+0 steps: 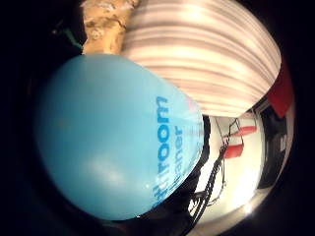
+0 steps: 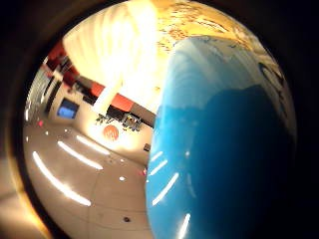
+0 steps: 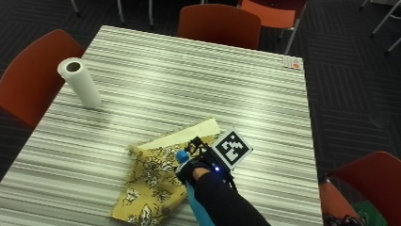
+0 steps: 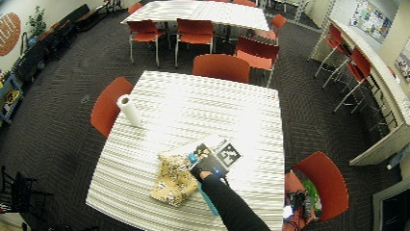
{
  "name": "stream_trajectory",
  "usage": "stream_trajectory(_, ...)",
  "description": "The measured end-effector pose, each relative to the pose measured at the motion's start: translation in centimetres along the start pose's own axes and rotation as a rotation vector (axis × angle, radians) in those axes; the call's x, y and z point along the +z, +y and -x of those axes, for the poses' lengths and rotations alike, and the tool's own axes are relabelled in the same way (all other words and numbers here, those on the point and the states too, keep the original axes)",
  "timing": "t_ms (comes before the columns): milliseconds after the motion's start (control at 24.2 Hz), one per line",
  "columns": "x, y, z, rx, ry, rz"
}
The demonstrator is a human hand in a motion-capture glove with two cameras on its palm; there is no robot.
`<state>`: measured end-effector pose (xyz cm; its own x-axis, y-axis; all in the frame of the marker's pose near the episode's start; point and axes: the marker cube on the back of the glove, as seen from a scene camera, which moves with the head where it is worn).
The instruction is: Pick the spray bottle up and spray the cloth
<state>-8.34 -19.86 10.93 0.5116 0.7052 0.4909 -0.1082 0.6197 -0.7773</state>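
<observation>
In the outside view the gloved right hand (image 3: 202, 170) is over the edge of the yellow patterned cloth (image 3: 152, 181), which lies on the striped table (image 3: 188, 80); the fingers are hidden under the back of the hand, so whether they wrap the blue spray bottle (image 3: 199, 203) cannot be told here. Only a small blue tip of the bottle shows ahead of the hand and a strip of its body beside the black sleeve, the rest being covered by the arm, which reaches in from the near edge of the table. A paper towel roll (image 3: 79, 82) stands upright well apart from the cloth, and a small white object (image 3: 291, 62) lies near the far corner, too small to identify. The wide outside view shows the same pose, with orange chairs (image 4: 221, 67) around the table. In the little finger side palm view the bottle's blue body (image 1: 113, 157) fills most of the picture, close to the palm, with part of a printed label cut off at "room"; cloth and table show beyond it. The thumb side palm view shows the bottle's glossy blue side (image 2: 224, 149) and the room's ceiling lights.
</observation>
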Motion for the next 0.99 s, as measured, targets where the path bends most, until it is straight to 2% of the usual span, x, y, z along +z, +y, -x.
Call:
stream_trajectory(166, 1.0, -0.7, -1.3, 0.087, -0.008, 0.035)
stream_trajectory(331, 1.2, -1.5, -2.1, 0.151, 0.006, -0.022)
stream_trajectory(497, 1.2, -1.6, -1.8, 0.12, 0.009, -0.091)
stream_trajectory(662, 1.3, 0.9, 0.3, -0.146, -0.017, -0.127)
stream_trajectory(828, 0.5, 4.2, 2.0, -0.473, -0.1, -0.292)
stream_trajectory(993, -1.3, 7.5, 2.5, -0.811, -0.285, -0.451)
